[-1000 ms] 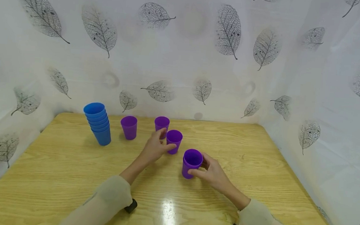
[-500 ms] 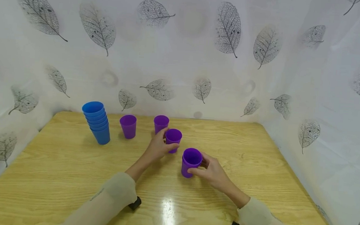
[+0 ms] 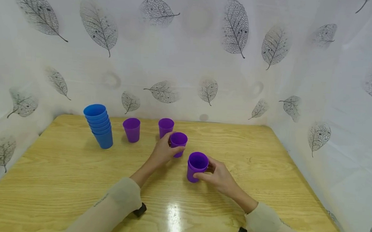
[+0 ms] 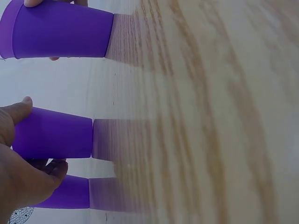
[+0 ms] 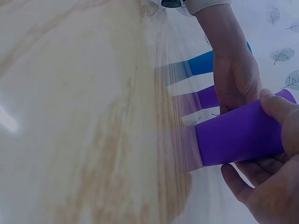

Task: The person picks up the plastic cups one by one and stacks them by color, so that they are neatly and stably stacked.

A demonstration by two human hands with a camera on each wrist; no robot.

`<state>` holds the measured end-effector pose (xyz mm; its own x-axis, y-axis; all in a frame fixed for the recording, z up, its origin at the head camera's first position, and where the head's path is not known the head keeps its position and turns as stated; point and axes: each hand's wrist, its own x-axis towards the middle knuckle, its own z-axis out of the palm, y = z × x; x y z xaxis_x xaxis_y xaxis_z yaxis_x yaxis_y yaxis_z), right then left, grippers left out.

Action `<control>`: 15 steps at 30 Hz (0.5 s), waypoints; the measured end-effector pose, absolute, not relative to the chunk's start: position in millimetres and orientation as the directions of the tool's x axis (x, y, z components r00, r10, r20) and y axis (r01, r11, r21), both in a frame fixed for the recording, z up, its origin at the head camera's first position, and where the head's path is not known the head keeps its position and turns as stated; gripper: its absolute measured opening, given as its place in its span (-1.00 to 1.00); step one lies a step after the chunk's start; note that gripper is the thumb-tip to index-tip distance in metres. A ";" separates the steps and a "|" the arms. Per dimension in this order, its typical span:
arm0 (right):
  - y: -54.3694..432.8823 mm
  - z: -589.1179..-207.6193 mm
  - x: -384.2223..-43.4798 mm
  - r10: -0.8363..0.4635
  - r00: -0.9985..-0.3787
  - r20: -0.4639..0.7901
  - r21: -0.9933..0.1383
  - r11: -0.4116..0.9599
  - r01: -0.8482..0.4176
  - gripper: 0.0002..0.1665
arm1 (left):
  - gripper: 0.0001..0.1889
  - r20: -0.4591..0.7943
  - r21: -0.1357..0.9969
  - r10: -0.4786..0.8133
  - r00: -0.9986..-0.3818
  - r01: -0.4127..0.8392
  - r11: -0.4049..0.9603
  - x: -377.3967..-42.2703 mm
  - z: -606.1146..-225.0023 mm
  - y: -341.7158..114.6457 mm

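My left hand (image 3: 162, 153) grips a purple cup (image 3: 178, 140) near the middle of the table, its thumb on the near side and fingers behind. In the left wrist view that cup (image 4: 53, 133) stands upright with its base on the table. Nearer and to the right, my right hand (image 3: 219, 175) holds two nested purple cups (image 3: 197, 164); a second rim shows just under the top one. In the right wrist view the thumb lies on one side of this purple stack (image 5: 243, 133) and the fingers on the other.
Behind my left hand stands another purple cup (image 3: 166, 126), partly hidden. Further left is a lone purple cup (image 3: 131, 130), then a tall stack of blue cups (image 3: 100, 126). A white leaf-patterned curtain (image 3: 189, 56) surrounds the wooden table (image 3: 57, 179) at the back and sides.
My left hand has moved slightly right, and its fingers and thumb have come round the middle purple cup. My right hand has kept its hold on the nested cups, almost still.
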<state>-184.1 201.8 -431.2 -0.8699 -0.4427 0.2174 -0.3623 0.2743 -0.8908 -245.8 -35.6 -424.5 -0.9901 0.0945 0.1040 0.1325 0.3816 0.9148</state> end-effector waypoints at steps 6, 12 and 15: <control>201.8 -431.0 -184.2 -0.448 -0.867 0.219 -0.893 0.265 -0.363 -0.35 | -0.16 0.095 0.923 0.094 -0.991 0.123 0.365 -238.7 -420.4 -42.5; 202.3 -430.8 -183.7 -0.455 -0.864 0.215 -0.890 0.274 -0.366 -0.35 | -0.19 0.120 0.924 0.102 -0.988 0.149 0.352 -230.8 -415.6 -53.7; 202.0 -430.6 -183.8 -0.454 -0.865 0.211 -0.889 0.278 -0.363 -0.34 | -0.21 0.129 0.929 0.112 -0.985 0.159 0.335 -226.5 -412.0 -60.7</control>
<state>-183.8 202.0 -430.6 -0.8655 -0.4543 0.2112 -0.3631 0.2783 -0.8892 -226.5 -60.7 -412.0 -0.9854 0.1118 0.1285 0.1592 0.3351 0.9287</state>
